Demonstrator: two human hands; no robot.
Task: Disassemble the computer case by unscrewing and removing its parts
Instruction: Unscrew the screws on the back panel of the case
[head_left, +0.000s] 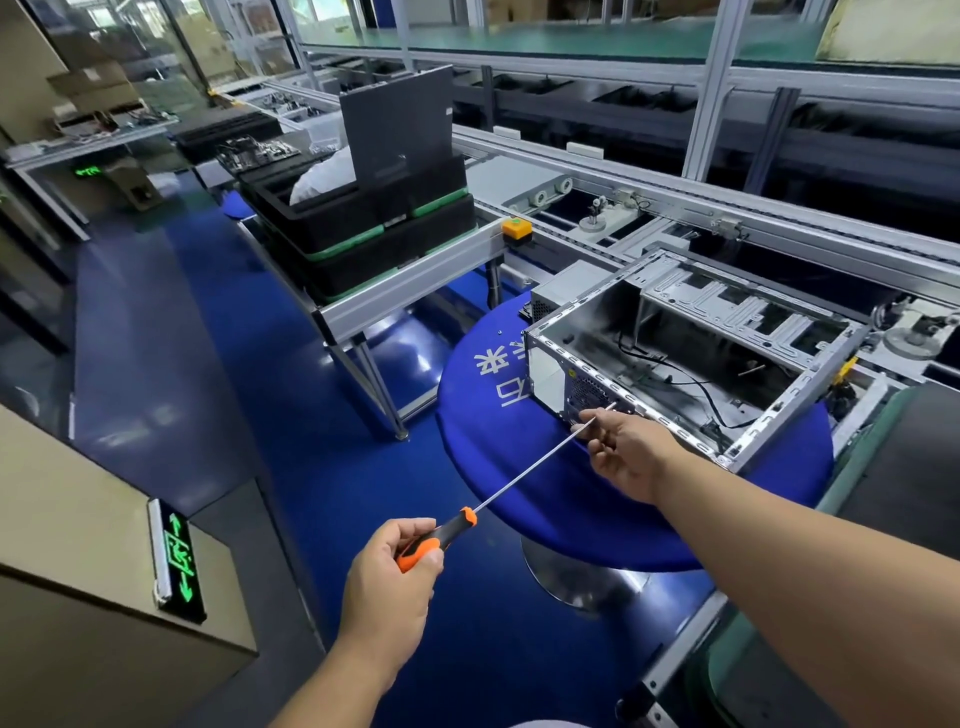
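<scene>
An open metal computer case (691, 358) lies on its side on a round blue table (498, 431), its inside showing black cables and a drive cage. My left hand (395, 571) grips the orange-and-black handle of a long screwdriver (519, 480). The shaft runs up and right to the case's rear panel, beside the fan grille. My right hand (623, 447) pinches the shaft near its tip, close against the case's lower rear corner. The tip itself is hidden by the fingers.
A grey power supply (563, 291) sits behind the case on the table. Stacked black trays (374, 228) with an upright grey panel stand on an aluminium stand to the left. A conveyor line (675, 208) runs behind. A beige box with a green exit sign (176, 556) is at lower left.
</scene>
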